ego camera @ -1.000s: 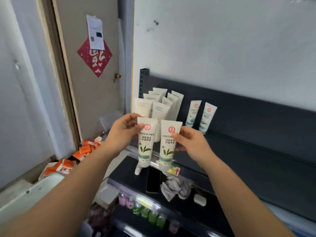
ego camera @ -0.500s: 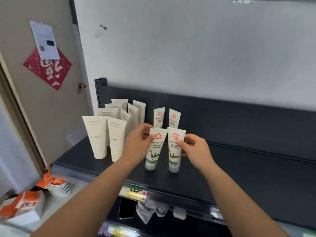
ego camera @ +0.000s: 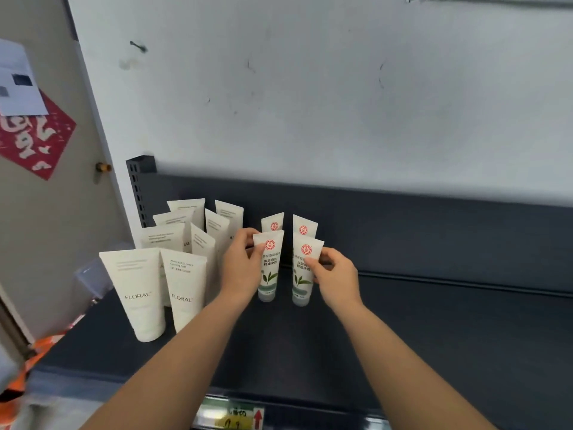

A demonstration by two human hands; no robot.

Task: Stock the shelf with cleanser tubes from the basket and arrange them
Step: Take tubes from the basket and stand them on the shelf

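**Both hands pinching a leaf-print cleanser tube each, on the shelf**

Left hand (ego camera: 242,268): forearm reaches in from bottom centre, thumb in front and fingers curled behind the top crimp of the left leaf tube (ego camera: 269,276). Clamped on it. Right hand (ego camera: 336,276): forearm comes in from bottom right, thumb and forefinger pinch the upper right edge of the right leaf tube (ego camera: 301,276), other fingers curled behind. Also clamped.

Both tubes stand cap-down on the dark shelf (ego camera: 434,336), near upright, side by side with a narrow gap. Directly behind them are two rear leaf tubes (ego camera: 304,226) of the same kind, only their tops visible.

Labels: red round seal near the top, dark Chinese characters below (too small to read), green leaf sprig, pale translucent cap. Tubes are white, glossy, flat-crimped at the top and tapering to the cap.

To the left is a cluster of cream FLORAL tubes (ego camera: 136,293), wider, matte, printed "FLORAL", with small unreadable lines above.

Shelf is matte dark metal with a slotted upright post (ego camera: 138,193) at its back left. A yellow price tag (ego camera: 234,420) with a red arrow sits on the front edge; its digits are blurred. A red diamond paper (ego camera: 31,141) hangs on the door to the left.
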